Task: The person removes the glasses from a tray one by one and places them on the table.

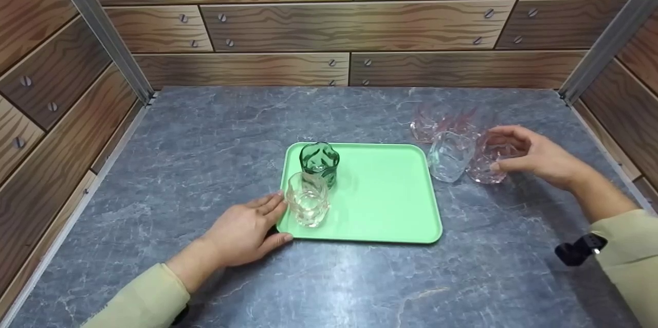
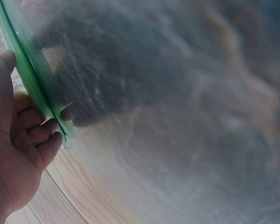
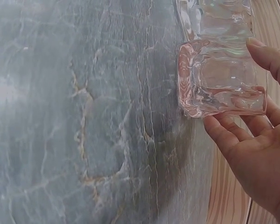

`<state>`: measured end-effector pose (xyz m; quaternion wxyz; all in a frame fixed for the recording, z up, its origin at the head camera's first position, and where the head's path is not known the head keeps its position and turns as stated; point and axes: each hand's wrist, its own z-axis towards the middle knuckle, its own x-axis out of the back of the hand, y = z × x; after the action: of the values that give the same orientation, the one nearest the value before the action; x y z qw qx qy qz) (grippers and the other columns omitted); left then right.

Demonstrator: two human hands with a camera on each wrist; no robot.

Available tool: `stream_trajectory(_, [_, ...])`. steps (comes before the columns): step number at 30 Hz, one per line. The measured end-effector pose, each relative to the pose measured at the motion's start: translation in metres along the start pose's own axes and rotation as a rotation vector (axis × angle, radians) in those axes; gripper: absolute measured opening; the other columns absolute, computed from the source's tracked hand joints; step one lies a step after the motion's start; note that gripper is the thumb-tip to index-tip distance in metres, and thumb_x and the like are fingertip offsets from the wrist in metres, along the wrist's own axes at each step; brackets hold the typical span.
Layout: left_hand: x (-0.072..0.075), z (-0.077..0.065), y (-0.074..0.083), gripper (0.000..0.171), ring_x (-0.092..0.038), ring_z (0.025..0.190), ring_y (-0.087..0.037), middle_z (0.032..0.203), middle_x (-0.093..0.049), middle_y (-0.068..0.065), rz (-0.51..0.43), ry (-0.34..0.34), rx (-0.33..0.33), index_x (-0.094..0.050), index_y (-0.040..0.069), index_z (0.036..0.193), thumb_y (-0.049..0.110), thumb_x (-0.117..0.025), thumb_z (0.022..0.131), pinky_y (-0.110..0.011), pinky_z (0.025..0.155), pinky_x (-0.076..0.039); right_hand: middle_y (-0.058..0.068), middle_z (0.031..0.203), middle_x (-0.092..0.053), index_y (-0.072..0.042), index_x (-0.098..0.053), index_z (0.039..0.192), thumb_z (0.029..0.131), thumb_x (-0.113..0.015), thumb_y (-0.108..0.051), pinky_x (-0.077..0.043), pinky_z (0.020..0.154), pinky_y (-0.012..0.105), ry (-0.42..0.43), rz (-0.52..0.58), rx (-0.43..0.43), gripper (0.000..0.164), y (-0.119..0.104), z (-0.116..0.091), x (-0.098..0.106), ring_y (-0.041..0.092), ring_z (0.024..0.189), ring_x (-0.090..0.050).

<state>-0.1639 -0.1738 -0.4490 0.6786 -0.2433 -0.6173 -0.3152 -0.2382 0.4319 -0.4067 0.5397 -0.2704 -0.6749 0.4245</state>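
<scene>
A green tray [image 1: 383, 215] lies on the table with a dark green glass [image 1: 320, 161] and a clear, faintly yellowish glass [image 1: 308, 202] on its left part. At the tray's near left corner, my left hand [image 1: 244, 230] rests against the rim, fingers at the left side and thumb at the front. The left wrist view shows those fingertips touching the green edge [image 2: 25, 70]. To the right of the tray, my right hand [image 1: 540, 158] holds a pink glass [image 3: 224, 84], its thumb on one side and fingers on the other. A clear glass [image 1: 451, 158] stands beside it.
Behind the clear glass stand more pinkish glasses [image 1: 429, 125], partly hidden and overlapping. The grey marbled table [image 1: 216, 127] is bounded by wood-patterned walls [image 1: 354, 27] at the back and both sides.
</scene>
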Motion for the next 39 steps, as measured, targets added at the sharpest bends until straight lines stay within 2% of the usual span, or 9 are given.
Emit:
stream_trajectory(4, [-0.001,0.0,0.0,0.075,-0.056,0.139,-0.041,0.153,-0.054,-0.026,0.0,0.008,-0.001,-0.054,-0.005,0.151,0.057,-0.052,0.109,-0.051,0.111,-0.051,0.004,0.143,-0.059,0.0,-0.038,0.157,0.095,-0.081,-0.006,-0.055,0.095,0.019,-0.011,0.005,0.004,0.076,-0.001,0.001,0.0,0.006,0.124,-0.06])
stream_trajectory(10, [-0.001,-0.001,-0.001,0.073,-0.056,0.139,-0.041,0.152,-0.054,-0.027,-0.028,0.01,0.008,-0.055,-0.005,0.15,0.055,-0.051,0.11,-0.052,0.11,-0.052,0.009,0.148,-0.055,-0.001,-0.036,0.158,0.096,-0.079,-0.005,-0.055,0.093,0.02,-0.041,-0.004,-0.007,0.076,-0.004,0.003,0.001,0.006,0.127,-0.057])
stream_trajectory(13, [-0.001,-0.002,-0.001,0.073,-0.056,0.139,-0.041,0.153,-0.054,-0.026,-0.022,0.007,0.009,-0.055,-0.005,0.151,0.055,-0.051,0.11,-0.052,0.11,-0.052,0.019,0.154,-0.049,-0.003,-0.033,0.162,0.096,-0.079,-0.008,-0.054,0.093,0.018,-0.054,-0.046,-0.035,0.08,-0.007,0.003,0.003,0.018,0.135,-0.053])
stream_trajectory(17, [-0.001,-0.002,-0.001,0.075,-0.056,0.139,-0.041,0.154,-0.052,-0.026,-0.018,-0.001,0.015,-0.053,-0.005,0.152,0.056,-0.051,0.109,-0.052,0.111,-0.051,0.029,0.161,-0.04,-0.006,-0.027,0.166,0.097,-0.08,-0.016,-0.049,0.091,0.013,-0.08,-0.123,-0.074,0.088,-0.015,0.001,0.006,0.045,0.146,-0.039])
stream_trajectory(20, [-0.001,-0.002,-0.001,0.075,-0.055,0.14,-0.041,0.154,-0.052,-0.026,-0.019,-0.007,0.02,-0.052,-0.004,0.153,0.057,-0.051,0.109,-0.052,0.112,-0.05,0.032,0.162,-0.037,-0.009,-0.024,0.169,0.097,-0.081,-0.021,-0.048,0.089,0.013,-0.089,-0.177,-0.078,0.093,-0.023,-0.001,0.01,0.052,0.148,-0.035])
stream_trajectory(24, [0.0,-0.001,-0.001,0.076,-0.054,0.141,-0.042,0.155,-0.051,-0.026,-0.017,-0.011,0.021,-0.052,-0.005,0.153,0.057,-0.051,0.109,-0.052,0.113,-0.049,0.035,0.161,-0.037,-0.009,-0.024,0.169,0.096,-0.082,-0.021,-0.048,0.089,0.011,-0.07,-0.234,-0.048,0.094,-0.038,-0.005,0.017,0.053,0.146,-0.038])
stream_trajectory(31, [0.001,0.001,-0.002,0.076,-0.054,0.141,-0.042,0.155,-0.05,-0.026,-0.015,-0.015,0.021,-0.051,-0.004,0.153,0.057,-0.051,0.109,-0.052,0.113,-0.049,0.03,0.163,-0.038,-0.009,-0.034,0.166,0.092,-0.086,-0.014,-0.042,0.093,0.003,-0.003,-0.304,-0.002,0.091,-0.073,-0.007,0.018,0.049,0.149,-0.038])
stream_trajectory(34, [0.001,0.001,-0.002,0.075,-0.055,0.14,-0.042,0.155,-0.051,-0.026,-0.012,-0.007,0.015,-0.052,-0.005,0.152,0.057,-0.051,0.109,-0.052,0.112,-0.05,0.027,0.164,-0.039,-0.01,-0.036,0.166,0.09,-0.088,-0.013,-0.039,0.099,0.002,0.001,-0.315,0.037,0.091,-0.092,-0.005,0.009,0.045,0.151,-0.037])
stream_trajectory(39, [0.001,0.002,-0.001,0.073,-0.056,0.139,-0.042,0.152,-0.054,-0.027,-0.013,0.017,-0.006,-0.054,-0.007,0.15,0.054,-0.053,0.109,-0.052,0.111,-0.051,0.022,0.162,-0.044,-0.01,-0.039,0.164,0.086,-0.09,-0.011,-0.038,0.11,0.011,-0.048,-0.276,0.133,0.094,-0.122,0.001,-0.022,0.042,0.149,-0.041])
